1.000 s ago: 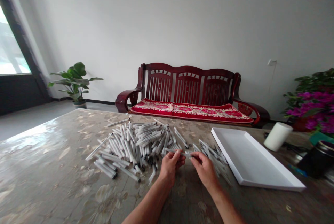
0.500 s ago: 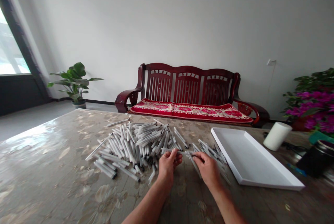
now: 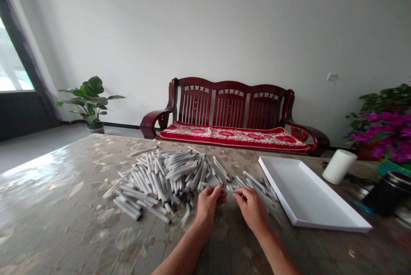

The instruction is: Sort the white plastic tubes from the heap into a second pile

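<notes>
My left hand (image 3: 210,204) is closed around a slim translucent pen (image 3: 208,185), which points to the right. Just beside it, my right hand (image 3: 253,207) has thumb and fingertips pinched near the pen's right end; what they grip is too small to make out. A big heap of clear-barrelled pens (image 3: 154,176) with black ends spreads to the left of my hands. Behind and to the right of my right hand lies a smaller pile of similar pens (image 3: 260,187), partly hidden by that hand.
A shallow white box lid (image 3: 321,198) rests on the patterned table (image 3: 80,223) at the right. Past it stand a white roll (image 3: 339,167), a black container (image 3: 387,196) and purple flowers (image 3: 385,131). A wooden bench (image 3: 229,104) is behind the table.
A pen that hung down below my right hand no longer shows there; the pile at the right has more pens at its near left side. My hands stay close together.
</notes>
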`<move>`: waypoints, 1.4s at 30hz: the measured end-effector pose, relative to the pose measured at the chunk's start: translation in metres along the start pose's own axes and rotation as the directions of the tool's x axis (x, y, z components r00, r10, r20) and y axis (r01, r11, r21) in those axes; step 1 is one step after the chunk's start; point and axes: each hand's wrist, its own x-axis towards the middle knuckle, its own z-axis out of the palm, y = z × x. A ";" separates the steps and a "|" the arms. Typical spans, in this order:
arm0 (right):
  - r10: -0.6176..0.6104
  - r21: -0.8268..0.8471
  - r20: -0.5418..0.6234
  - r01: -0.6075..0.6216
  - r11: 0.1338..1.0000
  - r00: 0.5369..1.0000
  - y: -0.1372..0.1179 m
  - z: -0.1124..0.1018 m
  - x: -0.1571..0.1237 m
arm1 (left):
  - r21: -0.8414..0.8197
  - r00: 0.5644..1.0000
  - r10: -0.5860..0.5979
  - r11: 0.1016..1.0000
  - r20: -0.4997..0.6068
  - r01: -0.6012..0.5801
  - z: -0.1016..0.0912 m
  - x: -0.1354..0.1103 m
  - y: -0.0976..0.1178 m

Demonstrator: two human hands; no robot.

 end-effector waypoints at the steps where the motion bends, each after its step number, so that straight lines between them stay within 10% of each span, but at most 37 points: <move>1: 0.006 0.004 -0.005 -0.006 1.000 1.000 0.000 0.000 0.000 | -0.003 1.000 0.003 1.000 -0.004 -0.003 0.000 0.000 0.000; 12: 0.052 -0.186 -0.210 -0.092 0.978 0.976 0.043 -0.038 0.010 | -0.135 0.961 0.132 0.976 -0.244 -0.169 -0.015 0.018 0.014; 19: 0.033 -0.331 -0.125 -0.073 0.941 0.992 0.041 -0.035 0.005 | 0.006 0.988 0.123 0.992 -0.095 -0.123 -0.007 0.006 0.006; 29: 0.002 0.114 0.172 -0.022 0.993 0.985 -0.008 -0.008 -0.003 | 0.064 0.991 -0.004 0.998 0.136 -0.005 0.004 -0.010 -0.004; 37: 0.117 -0.371 -0.186 -0.180 0.911 0.976 0.040 -0.029 0.005 | 0.188 0.997 0.071 0.979 0.031 -0.076 -0.003 -0.001 0.001; 42: 0.157 -0.580 -0.173 -0.229 0.781 0.972 0.052 -0.044 0.005 | 0.404 0.973 0.224 0.885 0.062 -0.230 -0.007 0.001 0.001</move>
